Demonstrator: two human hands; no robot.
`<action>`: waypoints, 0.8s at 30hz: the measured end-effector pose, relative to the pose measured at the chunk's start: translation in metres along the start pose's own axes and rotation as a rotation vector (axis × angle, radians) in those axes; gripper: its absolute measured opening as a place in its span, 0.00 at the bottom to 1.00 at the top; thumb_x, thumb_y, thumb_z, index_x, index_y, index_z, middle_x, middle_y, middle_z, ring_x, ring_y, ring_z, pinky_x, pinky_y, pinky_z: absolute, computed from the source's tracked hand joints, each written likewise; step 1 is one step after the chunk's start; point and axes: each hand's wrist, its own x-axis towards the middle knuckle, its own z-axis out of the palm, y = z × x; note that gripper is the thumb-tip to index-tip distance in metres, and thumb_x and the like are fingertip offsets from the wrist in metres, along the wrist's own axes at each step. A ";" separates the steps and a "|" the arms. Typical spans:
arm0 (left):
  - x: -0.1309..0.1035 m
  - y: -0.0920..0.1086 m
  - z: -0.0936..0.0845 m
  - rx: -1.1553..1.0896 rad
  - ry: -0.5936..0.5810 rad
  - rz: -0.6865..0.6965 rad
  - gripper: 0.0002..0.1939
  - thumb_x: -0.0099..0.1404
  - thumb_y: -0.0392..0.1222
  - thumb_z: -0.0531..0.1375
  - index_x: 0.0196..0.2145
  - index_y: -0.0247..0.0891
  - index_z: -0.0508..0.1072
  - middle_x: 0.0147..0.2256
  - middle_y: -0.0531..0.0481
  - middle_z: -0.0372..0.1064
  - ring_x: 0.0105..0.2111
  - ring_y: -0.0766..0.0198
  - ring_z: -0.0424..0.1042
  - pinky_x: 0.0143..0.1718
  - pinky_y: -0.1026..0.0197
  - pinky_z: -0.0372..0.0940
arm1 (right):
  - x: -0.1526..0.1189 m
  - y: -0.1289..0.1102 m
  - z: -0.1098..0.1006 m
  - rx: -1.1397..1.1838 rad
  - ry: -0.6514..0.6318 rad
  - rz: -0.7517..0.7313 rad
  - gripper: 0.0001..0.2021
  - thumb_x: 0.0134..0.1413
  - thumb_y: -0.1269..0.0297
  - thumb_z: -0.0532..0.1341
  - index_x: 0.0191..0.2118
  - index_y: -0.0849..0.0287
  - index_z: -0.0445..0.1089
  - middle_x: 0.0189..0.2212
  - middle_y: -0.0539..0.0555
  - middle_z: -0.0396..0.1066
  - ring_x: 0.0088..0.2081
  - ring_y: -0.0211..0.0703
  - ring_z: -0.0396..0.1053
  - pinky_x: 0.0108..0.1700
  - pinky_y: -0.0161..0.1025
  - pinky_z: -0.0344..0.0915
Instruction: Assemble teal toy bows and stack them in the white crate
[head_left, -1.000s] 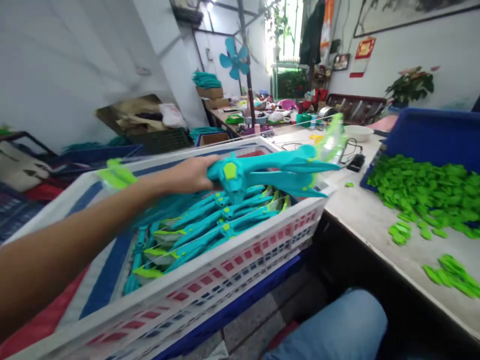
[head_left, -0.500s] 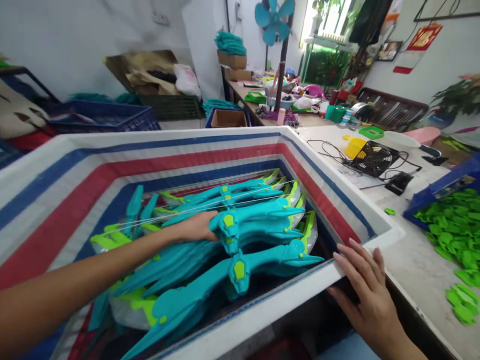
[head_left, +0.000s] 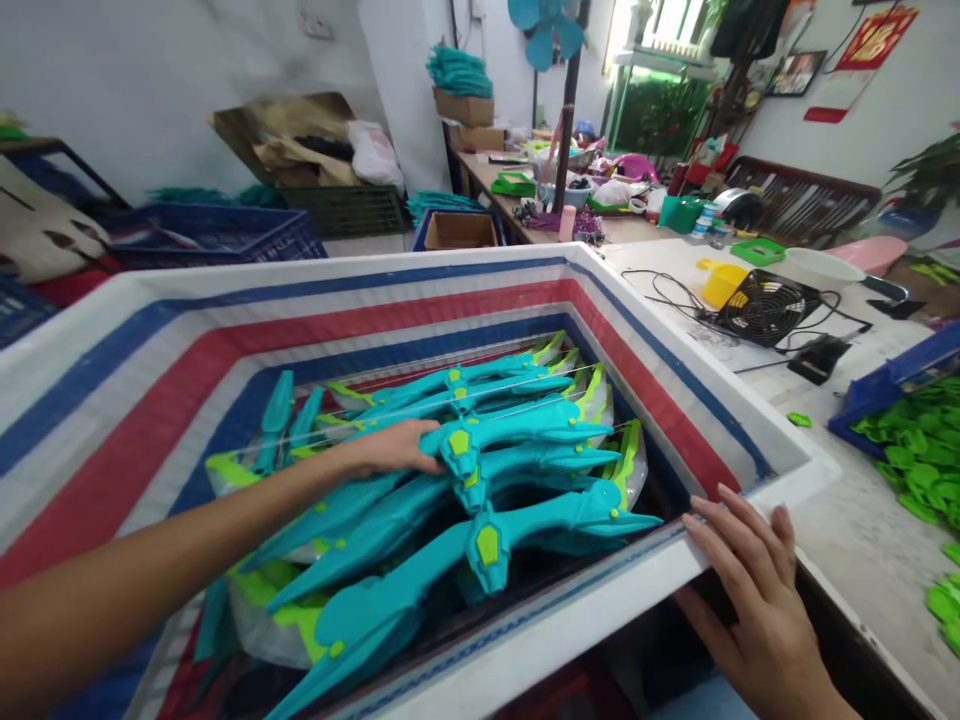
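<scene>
Closely, smooth curved bows (head_left: 525, 425) overlap inside striped lining (head_left: 300, 338).

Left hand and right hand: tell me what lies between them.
In the head view, limbs of teal toy bows and part of the white crate rim lie between the left hand, gripping one bow, and the right hand.

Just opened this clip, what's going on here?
A person's left hand grips a teal toy bow near its middle, down among other teal toy bows in a large crate with a striped lining. The right hand rests on the crate's near rim, towards its right corner. To the right, green plastic pieces fill a blue bin on a white table.
</scene>
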 end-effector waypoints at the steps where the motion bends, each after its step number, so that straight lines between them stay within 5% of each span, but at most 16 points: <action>1: 0.006 -0.002 -0.006 0.039 0.022 0.006 0.20 0.47 0.51 0.62 0.37 0.37 0.72 0.38 0.53 0.75 0.42 0.53 0.71 0.45 0.58 0.65 | 0.000 0.000 0.000 -0.002 0.004 0.004 0.24 0.57 0.64 0.58 0.60 0.51 0.59 0.53 0.57 0.67 0.60 0.58 0.59 0.65 0.63 0.41; 5: 0.035 -0.016 -0.017 0.105 0.070 0.048 0.27 0.43 0.57 0.63 0.38 0.37 0.72 0.41 0.48 0.75 0.45 0.50 0.71 0.48 0.57 0.64 | 0.000 -0.001 0.000 -0.006 0.009 0.009 0.24 0.57 0.64 0.58 0.60 0.52 0.59 0.53 0.57 0.67 0.61 0.57 0.58 0.65 0.63 0.41; 10: 0.056 -0.039 -0.001 0.092 0.098 0.053 0.34 0.45 0.60 0.61 0.46 0.37 0.70 0.47 0.44 0.73 0.48 0.47 0.69 0.52 0.52 0.62 | -0.001 -0.002 0.000 -0.005 -0.009 0.013 0.24 0.58 0.65 0.57 0.60 0.51 0.59 0.54 0.57 0.66 0.61 0.56 0.58 0.65 0.63 0.42; 18: 0.051 -0.044 0.017 0.560 0.311 0.032 0.36 0.53 0.45 0.56 0.59 0.29 0.62 0.56 0.32 0.62 0.56 0.41 0.61 0.55 0.45 0.58 | -0.001 -0.005 0.000 -0.009 0.006 0.018 0.23 0.58 0.66 0.57 0.60 0.53 0.59 0.54 0.58 0.66 0.61 0.56 0.58 0.65 0.62 0.41; 24: 0.042 -0.051 0.040 0.653 0.399 0.231 0.32 0.66 0.54 0.47 0.63 0.37 0.56 0.62 0.38 0.55 0.60 0.47 0.56 0.59 0.45 0.54 | 0.007 -0.003 0.005 -0.004 0.019 0.005 0.22 0.58 0.66 0.59 0.59 0.57 0.61 0.53 0.60 0.67 0.62 0.56 0.55 0.66 0.62 0.39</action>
